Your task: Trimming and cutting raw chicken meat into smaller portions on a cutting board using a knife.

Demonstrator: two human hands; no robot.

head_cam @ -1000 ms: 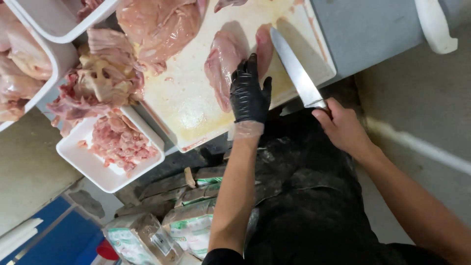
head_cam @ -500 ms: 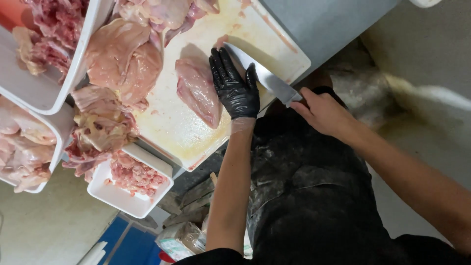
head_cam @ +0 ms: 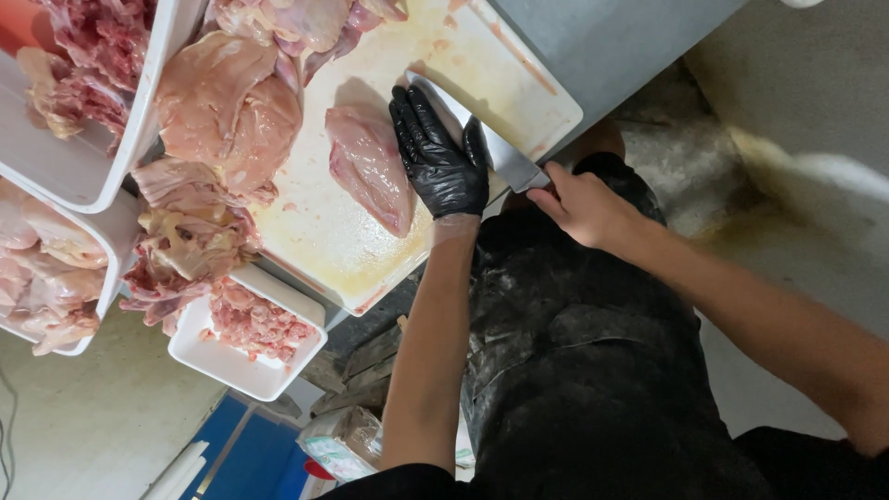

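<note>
Pink raw chicken piece (head_cam: 369, 167) lies flat, smooth, glistening.

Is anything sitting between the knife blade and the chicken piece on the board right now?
Yes: the gloved left hand lies between them. The knife, gripped by the bare right hand, has its blade along the glove's outer side, while the chicken piece lies on the glove's other side on the cutting board.
</note>
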